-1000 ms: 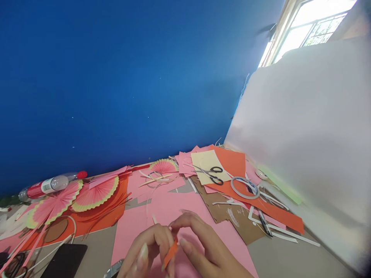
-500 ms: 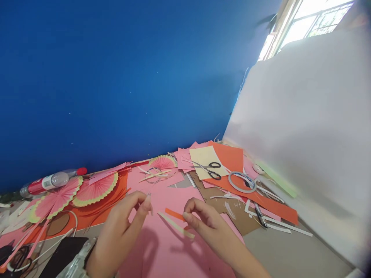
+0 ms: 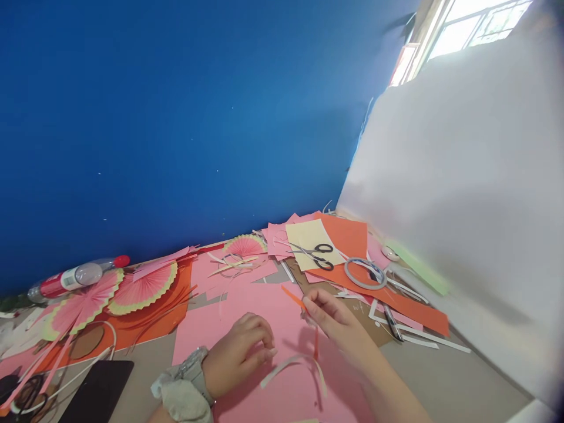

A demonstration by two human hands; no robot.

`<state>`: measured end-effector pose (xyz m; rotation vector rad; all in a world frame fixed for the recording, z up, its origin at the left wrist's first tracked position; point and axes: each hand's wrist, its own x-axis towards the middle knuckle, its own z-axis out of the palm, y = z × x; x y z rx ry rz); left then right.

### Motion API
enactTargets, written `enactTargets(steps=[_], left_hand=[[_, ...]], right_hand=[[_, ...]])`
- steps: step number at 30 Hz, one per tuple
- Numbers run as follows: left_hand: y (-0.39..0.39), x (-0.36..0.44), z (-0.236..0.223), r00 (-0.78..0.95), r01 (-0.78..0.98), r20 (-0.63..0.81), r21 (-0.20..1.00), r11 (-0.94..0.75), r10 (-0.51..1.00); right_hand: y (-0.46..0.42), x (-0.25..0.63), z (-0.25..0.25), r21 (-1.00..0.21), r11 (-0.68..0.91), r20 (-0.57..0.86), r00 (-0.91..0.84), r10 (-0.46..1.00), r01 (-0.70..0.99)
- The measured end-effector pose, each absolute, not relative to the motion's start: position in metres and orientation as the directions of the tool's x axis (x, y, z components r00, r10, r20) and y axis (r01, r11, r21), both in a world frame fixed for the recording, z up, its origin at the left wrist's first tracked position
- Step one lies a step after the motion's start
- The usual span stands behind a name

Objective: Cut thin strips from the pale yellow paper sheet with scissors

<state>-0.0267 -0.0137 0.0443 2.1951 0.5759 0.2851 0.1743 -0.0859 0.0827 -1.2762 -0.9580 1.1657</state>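
My right hand (image 3: 337, 317) is closed in a pinch on an orange paper strip (image 3: 292, 295), which juts out up and to the left. A small greyish scrap, perhaps tape, shows just under the fingertips; I cannot make it out. To the left, my left hand (image 3: 242, 351) is loosely curled, thumb and fingers apart, with nothing visible in it. Between and below the hands a cream paper strip (image 3: 286, 365) bends in an arch over pink paper (image 3: 198, 335). Another orange piece hangs below my right fingers.
Black-handled scissors (image 3: 317, 257) rest on cream paper at the back, beside a tape roll (image 3: 348, 273) and a pen (image 3: 393, 323). Pleated pink paper fans (image 3: 145, 288), a plastic bottle (image 3: 74, 277) and a black phone (image 3: 99, 390) lie left. A blue wall (image 3: 198, 117) stands behind.
My left hand has moved right and down, away from the small clear piece it pinched. My right hand has risen slightly rightward with the orange strip; the cream strip now arches lower down.
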Motion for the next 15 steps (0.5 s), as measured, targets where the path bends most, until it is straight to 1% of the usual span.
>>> enactTargets(steps=[2,3,7,9,12,15], left_hand=[[-0.018,-0.024,0.041,0.869,0.273,0.023,0.811,-0.517,0.494],[-0.021,-0.021,0.038,0.871,0.271,0.025,0.809,-0.522,0.491],[-0.035,-0.005,0.027,0.891,0.285,0.032,0.738,-0.612,0.453],[-0.041,0.004,0.022,0.886,0.31,0.039,0.693,-0.651,0.463],[-0.046,0.011,0.018,0.885,0.346,0.031,0.625,-0.7,0.465],[-0.048,0.008,0.018,0.892,0.35,0.025,0.595,-0.724,0.452]], right_hand=[[-0.087,0.177,0.079,-0.983,-0.091,-0.121,0.188,0.975,-0.161],[-0.088,0.177,0.078,-0.976,-0.101,-0.138,0.187,0.973,-0.194],[-0.09,0.175,0.074,-0.927,-0.09,-0.147,0.133,0.98,-0.365],[-0.09,0.174,0.074,-0.891,-0.082,-0.139,0.096,0.986,-0.447],[-0.09,0.175,0.076,-0.85,-0.059,-0.124,0.09,0.988,-0.523],[-0.093,0.179,0.082,-0.816,-0.047,-0.126,0.098,0.987,-0.576]])
